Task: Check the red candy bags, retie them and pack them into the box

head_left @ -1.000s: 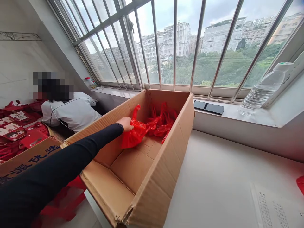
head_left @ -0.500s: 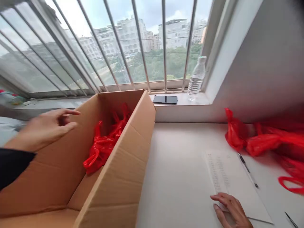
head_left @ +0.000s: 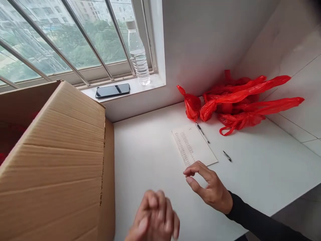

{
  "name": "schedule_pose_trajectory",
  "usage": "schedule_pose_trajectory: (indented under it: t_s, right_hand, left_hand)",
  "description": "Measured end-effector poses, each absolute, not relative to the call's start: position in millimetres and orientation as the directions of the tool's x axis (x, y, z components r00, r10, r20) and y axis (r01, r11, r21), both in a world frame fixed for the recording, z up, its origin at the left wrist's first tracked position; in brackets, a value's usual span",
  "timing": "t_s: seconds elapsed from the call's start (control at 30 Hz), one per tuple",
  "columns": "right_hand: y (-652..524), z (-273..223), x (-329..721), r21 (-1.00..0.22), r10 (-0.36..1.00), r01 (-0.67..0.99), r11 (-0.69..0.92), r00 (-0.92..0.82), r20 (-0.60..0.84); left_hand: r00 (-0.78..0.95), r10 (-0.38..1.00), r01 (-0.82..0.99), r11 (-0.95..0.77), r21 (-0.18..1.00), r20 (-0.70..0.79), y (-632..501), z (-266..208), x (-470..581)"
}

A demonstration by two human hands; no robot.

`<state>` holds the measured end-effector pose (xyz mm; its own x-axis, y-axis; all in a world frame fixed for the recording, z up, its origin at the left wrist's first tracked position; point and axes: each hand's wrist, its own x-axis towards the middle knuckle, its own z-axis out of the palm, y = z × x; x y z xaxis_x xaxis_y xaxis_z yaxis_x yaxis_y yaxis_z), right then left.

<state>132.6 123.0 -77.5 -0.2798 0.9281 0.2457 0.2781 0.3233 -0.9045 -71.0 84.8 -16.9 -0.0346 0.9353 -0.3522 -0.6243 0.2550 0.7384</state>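
Note:
My left hand (head_left: pixel 155 217) hovers over the white table (head_left: pixel 140 160) near the front. Its fingers are loosely curled and slightly blurred, with nothing visible in them. To its right, my right hand (head_left: pixel 210 189) has a gap between thumb and fingertips and holds nothing. The fingertips are by the lower edge of a sheet of paper (head_left: pixel 200 147) with columns of writing. A pen (head_left: pixel 202 133) lies along the sheet's right side, and a shorter dark pen-like piece (head_left: pixel 227 156) lies farther right. Several red plastic bags (head_left: pixel 233 103) are heaped at the back right.
A tall cardboard box (head_left: pixel 57 160) stands at the left, with red bags partly hidden inside. On the windowsill are a black phone (head_left: pixel 112 90) and a clear water bottle (head_left: pixel 139 58). Metal bars cross the window; a tiled wall (head_left: pixel 298 110) bounds the right side.
The view has turned to the right. My left hand has moved from above the box to over the table. My right hand has lifted off the paper.

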Motion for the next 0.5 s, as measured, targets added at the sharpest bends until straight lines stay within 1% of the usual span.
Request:
schedule_pose_trajectory:
  t_s: [0.07,0.1,0.13,0.17,0.23,0.33,0.4,0.5]
  right_hand:
    - [121.7,-64.6,133.9,-0.886,0.903,0.26,0.383,-0.307,0.3]
    - [121.8,-59.0,134.8,-0.875,0.889,0.256,0.411,-0.325,0.322]
    - [122.2,-54.3,135.6,-0.866,0.877,0.254,0.431,-0.346,0.334]
    - [122.7,-50.6,136.4,-0.859,0.868,0.257,0.443,-0.365,0.338]
    - [123.8,-46.6,137.8,-0.85,0.865,0.277,0.448,-0.375,0.334]
    - [125.2,-47.8,140.9,-0.844,0.884,0.318,0.432,-0.334,0.327]
    - [125.9,-50.6,144.2,-0.839,0.895,0.347,0.419,-0.312,0.318]
    - [127.0,-54.5,150.1,-0.835,0.905,0.379,0.398,-0.307,0.293]
  left_hand:
    - [0.04,0.92,-0.784,0.271,0.558,-0.389,78.0,-37.0,-46.7]
    - [0.075,0.913,-0.834,0.278,0.477,-0.401,77.5,-44.4,-37.0]
    - [0.101,0.907,-0.859,0.287,0.423,-0.409,78.4,-49.6,-29.2]
    - [0.117,0.903,-0.855,0.303,0.42,-0.413,80.0,-52.7,-23.5]
    - [0.097,0.905,-0.78,0.328,0.534,-0.413,84.1,-54.0,-17.3]
    - [0.063,0.913,-0.638,0.347,0.688,-0.403,88.4,-52.5,-14.9]
    - [0.024,0.911,-0.541,0.358,0.761,-0.411,89.5,-53.2,-13.9]
    - [-0.032,0.905,-0.409,0.375,0.832,-0.424,90.6,-56.3,-11.7]
